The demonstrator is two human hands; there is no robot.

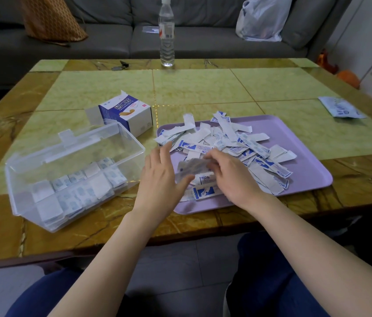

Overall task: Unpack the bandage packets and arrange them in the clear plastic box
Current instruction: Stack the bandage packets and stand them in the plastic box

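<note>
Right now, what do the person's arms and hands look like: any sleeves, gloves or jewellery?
Both forearms are bare to the frame's edge; no sleeve shows. The left hand and right hand wear no gloves, and no ring, watch or bracelet is visible. Dark blue trousers cover the legs.

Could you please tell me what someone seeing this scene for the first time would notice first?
The heap of blue-and-white bandage strips on the purple tray, right of centre, draws the eye first; the left hand and right hand hold a blurred packet over its near side. To the left stands the clear plastic box, lid open, partly filled with stacked packets.
</note>
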